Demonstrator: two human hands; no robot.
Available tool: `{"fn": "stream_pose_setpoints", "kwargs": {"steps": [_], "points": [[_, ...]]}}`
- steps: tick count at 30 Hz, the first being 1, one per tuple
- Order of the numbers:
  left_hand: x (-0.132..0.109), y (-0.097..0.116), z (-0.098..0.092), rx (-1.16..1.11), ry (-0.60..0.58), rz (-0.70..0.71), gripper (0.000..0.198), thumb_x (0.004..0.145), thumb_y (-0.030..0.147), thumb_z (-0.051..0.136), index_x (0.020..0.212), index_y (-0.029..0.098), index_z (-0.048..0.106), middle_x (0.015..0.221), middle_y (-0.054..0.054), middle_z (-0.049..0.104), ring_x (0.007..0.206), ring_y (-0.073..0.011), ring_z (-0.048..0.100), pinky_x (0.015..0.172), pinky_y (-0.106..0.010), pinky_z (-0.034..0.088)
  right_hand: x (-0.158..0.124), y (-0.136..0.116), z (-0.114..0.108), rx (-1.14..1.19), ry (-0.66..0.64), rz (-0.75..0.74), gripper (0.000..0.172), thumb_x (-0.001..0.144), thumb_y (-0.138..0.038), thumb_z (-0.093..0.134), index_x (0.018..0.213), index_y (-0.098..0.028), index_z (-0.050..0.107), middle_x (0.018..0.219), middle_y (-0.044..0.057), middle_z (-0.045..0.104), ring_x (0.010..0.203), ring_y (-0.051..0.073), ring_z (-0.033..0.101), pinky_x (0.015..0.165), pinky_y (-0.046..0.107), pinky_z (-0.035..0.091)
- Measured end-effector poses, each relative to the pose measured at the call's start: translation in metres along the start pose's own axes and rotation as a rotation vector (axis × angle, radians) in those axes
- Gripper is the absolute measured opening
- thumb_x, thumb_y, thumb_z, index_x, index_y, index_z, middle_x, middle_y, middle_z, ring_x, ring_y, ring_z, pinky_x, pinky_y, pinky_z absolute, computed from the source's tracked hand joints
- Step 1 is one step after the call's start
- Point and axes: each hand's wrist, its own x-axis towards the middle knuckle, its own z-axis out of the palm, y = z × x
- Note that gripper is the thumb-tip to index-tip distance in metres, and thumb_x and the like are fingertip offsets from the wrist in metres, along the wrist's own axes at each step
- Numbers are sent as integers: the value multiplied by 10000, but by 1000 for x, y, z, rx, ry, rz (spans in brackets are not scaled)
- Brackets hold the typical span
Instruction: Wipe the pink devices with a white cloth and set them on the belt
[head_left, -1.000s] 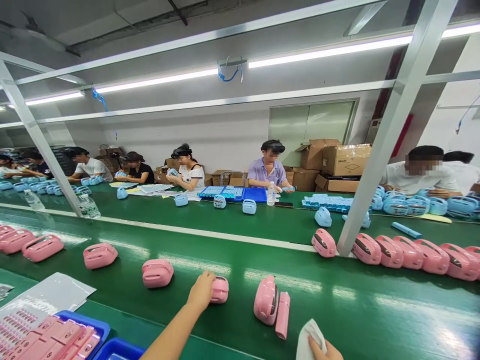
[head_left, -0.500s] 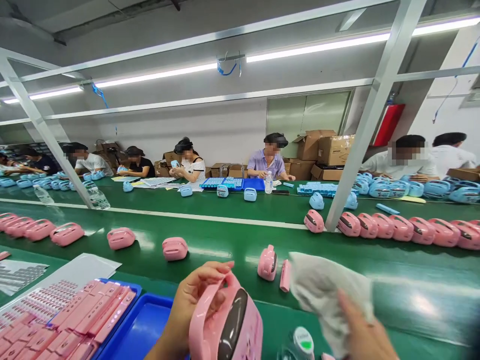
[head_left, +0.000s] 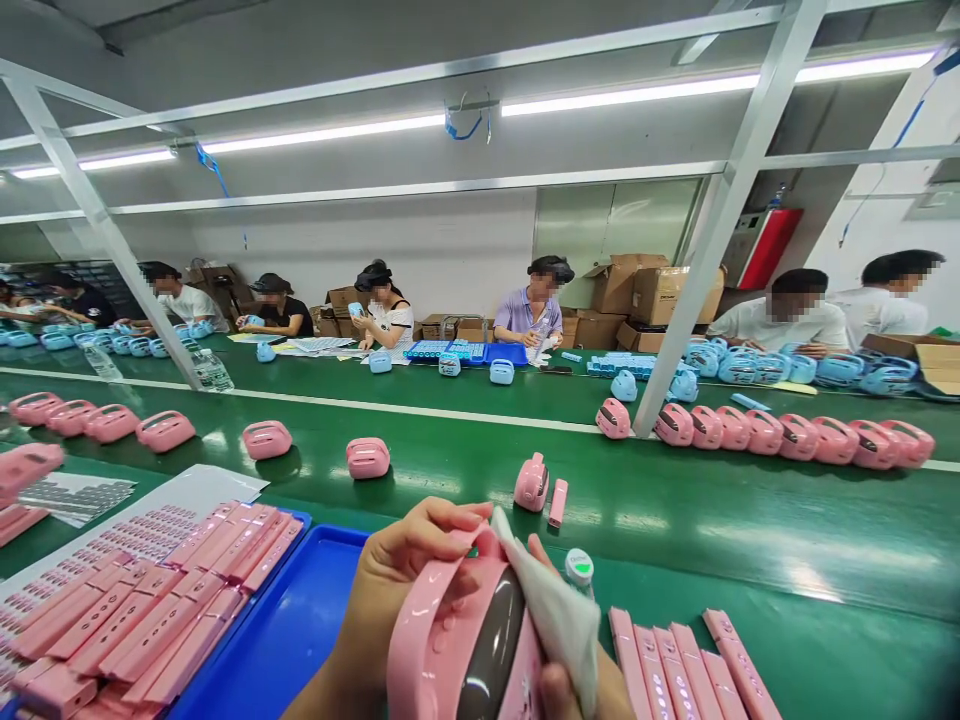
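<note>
My left hand (head_left: 409, 575) grips the handle of a pink plastic device (head_left: 469, 630), tilted toward me, with a dark glossy oval window on its side. My right hand (head_left: 581, 680) holds a white cloth (head_left: 559, 605) against the device's upper right side; part of that hand is behind the cloth. A bottle with a white and green cap (head_left: 579, 568) stands just beyond the cloth. To the left, a blue tray (head_left: 292, 620) lies beside a pile of pink strip-shaped parts (head_left: 161, 610). More pink strips (head_left: 675, 665) lie at the right of my right hand.
On the green bench, a pink device (head_left: 532, 483) stands beside a small pink bar (head_left: 557, 503). A row of pink devices (head_left: 795, 437) runs along the right. Sticker sheets (head_left: 225, 490) lie left. A metal post (head_left: 694, 270) rises from the bench. Several co-workers sit opposite among blue devices (head_left: 757, 365).
My right hand has brought the white cloth leftward onto the pink device. The pink strips on the right have come into view. My left hand still holds the handle.
</note>
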Motion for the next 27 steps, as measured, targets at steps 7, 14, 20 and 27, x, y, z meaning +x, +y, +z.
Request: {"fn": "stream_pose_setpoints", "kwargs": {"steps": [7,14,20,27], "points": [[-11,10,15,24,25,56,192,529,139,857,621,257,737,817,3,705,944,-205,663,820,-284,548,-3,-17,-2,120,0,91,400,922,-495,432,1223,-295,604,1177,34,650,1157,233,566,999,340,447],[-9,14,31,-61,-312,78,49,635,314,801,660,301,761,712,-34,704,763,-238,705,721,-378,586,-21,-29,-24,430,-196,404,894,588,-670,727,1339,-246,489,1266,82,581,1231,338,474,972,402,446],[0,27,12,370,-338,-25,377,671,221,779,1038,271,709,999,-82,702,947,-237,660,835,-328,557,-33,-33,-23,441,-118,460,902,550,-689,734,1304,-246,512,1270,99,574,1263,371,430,993,446,428],[-54,30,6,296,-81,-190,748,568,568,763,1234,266,605,1235,-112,624,1182,-386,531,1025,-466,420,-17,-65,-28,537,84,576,1101,572,-743,682,1426,-194,256,1368,177,457,1313,340,373,1061,440,350]]}}
